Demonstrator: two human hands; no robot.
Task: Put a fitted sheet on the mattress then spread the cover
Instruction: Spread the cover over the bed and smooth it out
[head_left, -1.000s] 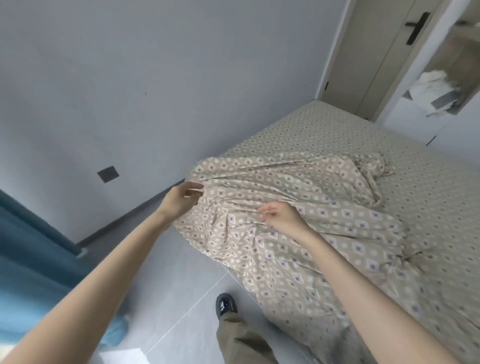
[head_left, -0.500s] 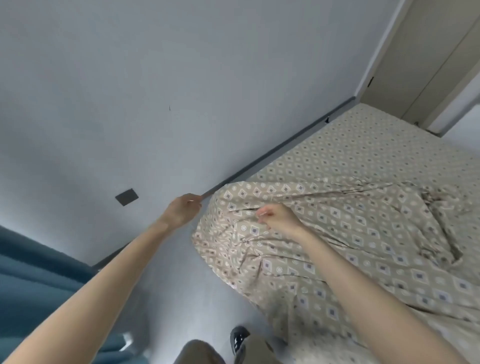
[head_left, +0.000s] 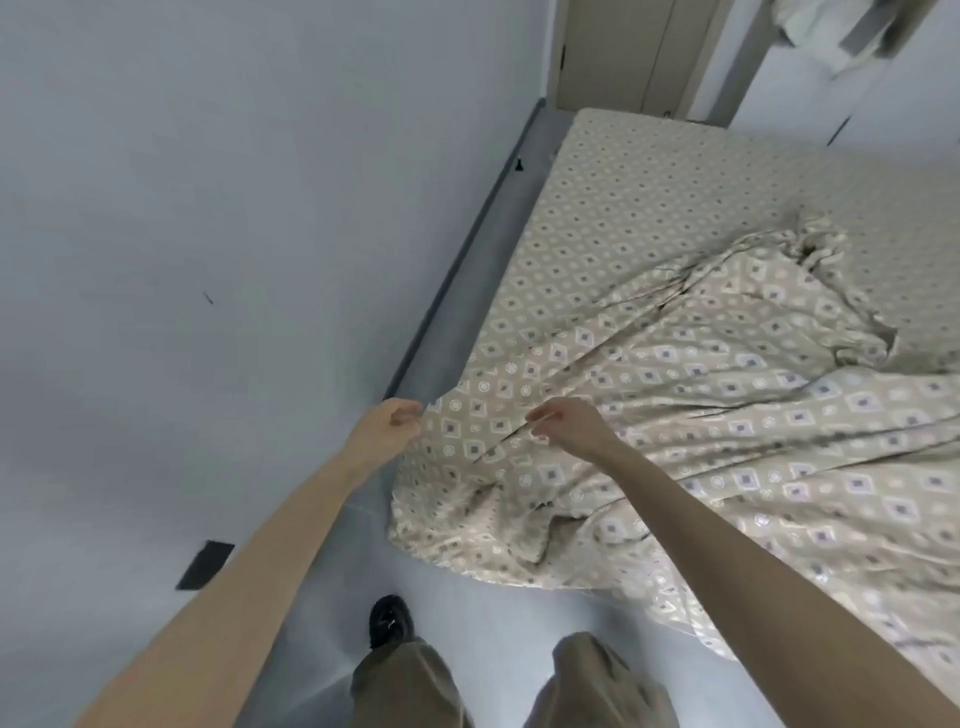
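1. Grey floor (head_left: 483, 618) lies nearest, below my view.
2. I read the left hand (head_left: 390, 425) pinching the cover (head_left: 701, 467) at its corner and the right hand (head_left: 569, 423) pinching its edge, to tension it.
3. Beyond, the cover lies bunched on the fitted sheet (head_left: 649, 197), already stretched flat.

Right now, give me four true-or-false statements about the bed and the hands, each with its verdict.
1. The left hand grips an edge of the cover. True.
2. The right hand rests flat on the floor. False: it pinches the cover.
3. The cover lies smooth over the whole bed. False: it is bunched at the near end, and the fitted sheet shows beyond it.
4. A door stands past the bed's far end. True.
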